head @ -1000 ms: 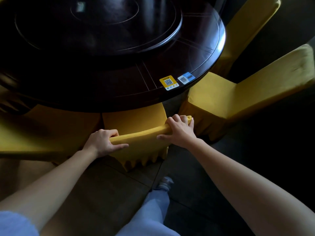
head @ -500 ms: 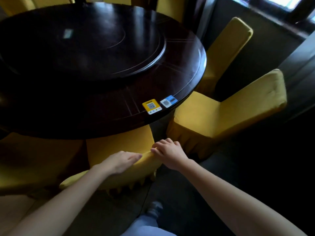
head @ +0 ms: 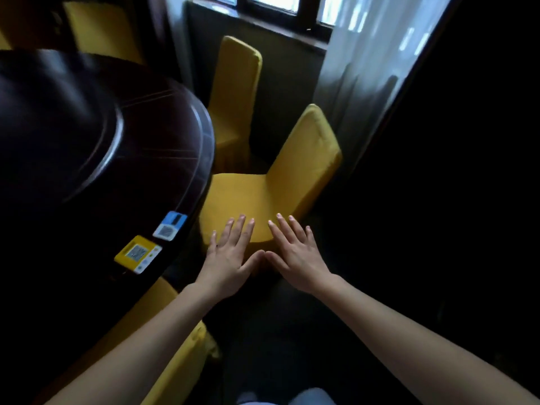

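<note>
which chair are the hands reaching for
The middle chair, seat just ahead of the left hand and right hand; the window chair stands farther back, the near chair beneath the left arm.

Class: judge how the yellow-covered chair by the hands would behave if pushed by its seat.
The chair probably slides rather than rolls: no wheels show. Its loose fabric cover would likely wrinkle or slip under pressure. A push high on the tall backrest might tip it.

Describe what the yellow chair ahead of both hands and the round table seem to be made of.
Yellow chair: probably a matte fabric slipcover; seams and soft rounded edges show, frame hidden. Round table: dark wood, likely lacquered or glass-topped; it reflects light glossily.
</note>
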Demonstrator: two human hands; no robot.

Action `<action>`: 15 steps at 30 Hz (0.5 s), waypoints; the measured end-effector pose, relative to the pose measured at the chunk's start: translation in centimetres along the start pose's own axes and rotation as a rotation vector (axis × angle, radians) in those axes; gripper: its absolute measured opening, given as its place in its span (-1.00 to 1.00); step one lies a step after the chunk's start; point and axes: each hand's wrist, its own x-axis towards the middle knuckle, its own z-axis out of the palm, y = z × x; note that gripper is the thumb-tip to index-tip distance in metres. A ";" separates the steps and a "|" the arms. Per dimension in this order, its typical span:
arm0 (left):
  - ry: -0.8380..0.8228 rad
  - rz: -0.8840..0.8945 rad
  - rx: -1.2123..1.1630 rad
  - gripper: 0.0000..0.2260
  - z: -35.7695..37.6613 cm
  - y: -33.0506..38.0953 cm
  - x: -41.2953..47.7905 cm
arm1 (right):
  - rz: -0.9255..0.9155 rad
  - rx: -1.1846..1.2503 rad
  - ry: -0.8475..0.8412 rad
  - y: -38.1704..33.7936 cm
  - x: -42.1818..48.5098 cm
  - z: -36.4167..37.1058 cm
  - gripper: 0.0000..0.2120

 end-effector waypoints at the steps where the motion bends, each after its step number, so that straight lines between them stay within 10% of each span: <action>1: -0.009 0.029 0.011 -0.33 0.3 0.9 1.3 | 0.039 0.007 0.011 1.3 -0.1 -0.4 -0.37; 15: -0.020 0.121 0.053 -0.34 4.8 11.6 20.2 | 0.272 0.066 0.064 19.5 4.9 -7.9 -0.38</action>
